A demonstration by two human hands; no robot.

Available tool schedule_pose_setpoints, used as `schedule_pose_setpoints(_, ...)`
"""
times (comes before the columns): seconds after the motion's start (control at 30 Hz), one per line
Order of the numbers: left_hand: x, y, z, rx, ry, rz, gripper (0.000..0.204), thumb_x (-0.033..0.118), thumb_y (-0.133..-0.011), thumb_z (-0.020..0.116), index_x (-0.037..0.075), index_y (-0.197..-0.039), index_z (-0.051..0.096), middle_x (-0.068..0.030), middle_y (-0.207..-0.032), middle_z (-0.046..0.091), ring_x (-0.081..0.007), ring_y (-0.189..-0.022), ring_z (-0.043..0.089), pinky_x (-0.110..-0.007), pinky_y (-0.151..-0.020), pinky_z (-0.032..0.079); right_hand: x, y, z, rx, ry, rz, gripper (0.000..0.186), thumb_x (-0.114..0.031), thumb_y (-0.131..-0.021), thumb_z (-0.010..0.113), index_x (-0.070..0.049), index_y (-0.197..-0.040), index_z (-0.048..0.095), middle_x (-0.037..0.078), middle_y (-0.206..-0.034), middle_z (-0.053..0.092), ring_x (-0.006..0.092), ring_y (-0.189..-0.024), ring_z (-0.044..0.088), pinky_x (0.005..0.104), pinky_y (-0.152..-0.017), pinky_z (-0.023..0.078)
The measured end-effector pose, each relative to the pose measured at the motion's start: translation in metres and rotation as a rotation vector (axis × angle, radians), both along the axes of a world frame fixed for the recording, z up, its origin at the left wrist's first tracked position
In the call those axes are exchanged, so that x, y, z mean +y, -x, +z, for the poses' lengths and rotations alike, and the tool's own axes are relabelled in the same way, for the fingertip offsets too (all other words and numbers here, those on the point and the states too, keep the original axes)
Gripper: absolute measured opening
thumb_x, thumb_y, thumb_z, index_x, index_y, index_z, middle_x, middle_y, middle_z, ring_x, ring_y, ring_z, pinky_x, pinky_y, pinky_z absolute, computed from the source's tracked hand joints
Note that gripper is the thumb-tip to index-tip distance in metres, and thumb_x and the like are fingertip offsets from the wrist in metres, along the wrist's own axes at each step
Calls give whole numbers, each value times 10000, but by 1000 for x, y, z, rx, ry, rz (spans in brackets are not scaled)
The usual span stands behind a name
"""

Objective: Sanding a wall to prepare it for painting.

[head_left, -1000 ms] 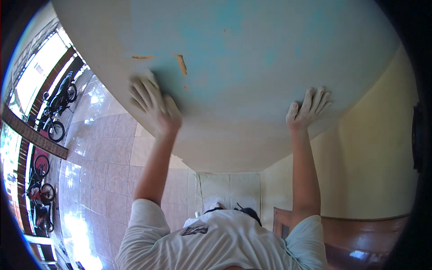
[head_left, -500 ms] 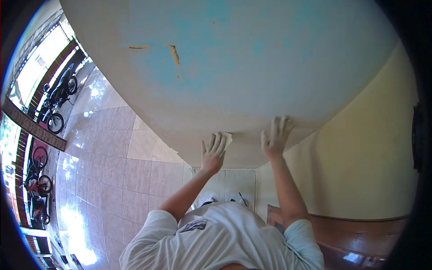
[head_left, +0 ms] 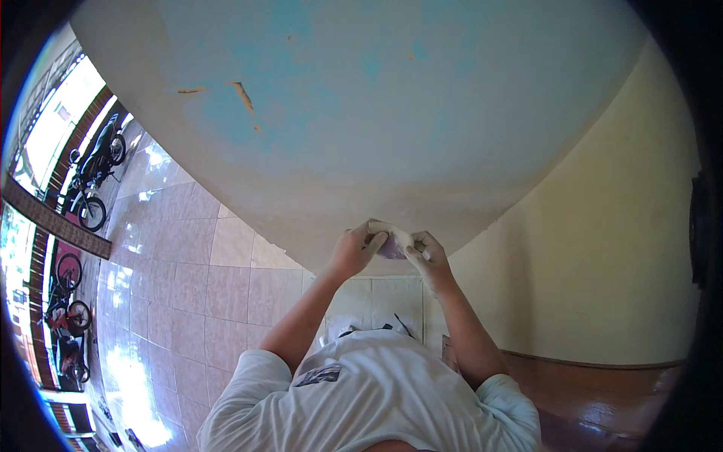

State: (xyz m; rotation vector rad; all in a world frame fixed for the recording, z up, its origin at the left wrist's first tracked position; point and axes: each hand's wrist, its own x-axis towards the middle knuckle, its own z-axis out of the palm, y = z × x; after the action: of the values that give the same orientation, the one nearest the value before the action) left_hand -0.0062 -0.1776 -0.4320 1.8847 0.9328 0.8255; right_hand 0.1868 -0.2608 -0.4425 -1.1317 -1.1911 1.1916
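Note:
My left hand (head_left: 356,250) and my right hand (head_left: 429,263) are close together in front of the lower part of the painted wall (head_left: 361,135). Between them they pinch a small sheet of sandpaper (head_left: 391,246), pale along its upper edge and purplish on the face below. The sheet looks bent, and fingers of both hands are curled over its two ends. Pale dust coats the fingers. The wall is greyish with faded blue patches, and brownish chips (head_left: 242,96) show in its surface at upper left.
On the right a yellow wall (head_left: 602,248) meets the grey one, with brown wooden furniture (head_left: 602,384) at its foot. Glossy floor tiles (head_left: 177,264) stretch left towards parked motorcycles (head_left: 94,169) and a brown post or beam (head_left: 60,218).
Both hands have left the wall surface and come together. The sandpaper, earlier under my left hand against the wall, is now gripped by both. The view has shifted slightly right.

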Motion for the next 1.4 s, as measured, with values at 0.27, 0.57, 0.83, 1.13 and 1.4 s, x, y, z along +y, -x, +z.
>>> schedule_pose_setpoints(0.27,0,-9,18,208,-207,155,298,310,-927,625,42,-1046,570,-168,-801,689,-371,-734,668,-452,-638,514,12,13,34,160,115,79,430,-314,-1021,500,-16,-1331,528,71,-1148,626,133,-1046,584,296,-928,471)
schedule_pose_setpoints(0.57,2,-18,52,61,-240,119,277,284,-925,630,65,-1087,580,-168,-784,684,-364,-720,670,-424,-633,515,28,20,46,152,25,42,466,-364,-1055,392,7,-1270,575,62,-1107,641,131,-989,599,296,-878,492)
schedule_pose_setpoints(0.83,2,-17,53,-84,-185,104,232,257,-924,628,49,-1022,601,-174,-730,656,-369,-648,640,-403,-587,491,31,26,56,-132,-138,-232,327,-261,-1013,525,27,-1111,644,66,-942,685,120,-853,605,290,-782,504)
schedule_pose_setpoints(1.13,17,1,52,-337,138,14,190,150,-918,669,43,-1068,625,-47,-780,647,-125,-736,636,-305,-670,505,29,19,55,-73,-223,-196,310,-245,-981,590,15,-1146,627,49,-935,666,102,-830,583,272,-760,486)
schedule_pose_setpoints(1.4,0,-1,37,-739,452,-29,362,91,-947,634,28,-1264,470,-32,-1109,598,-102,-1013,574,-278,-881,487,24,0,43,69,52,211,388,-308,-989,578,-9,-1237,580,53,-1073,638,125,-1015,573,279,-900,456)
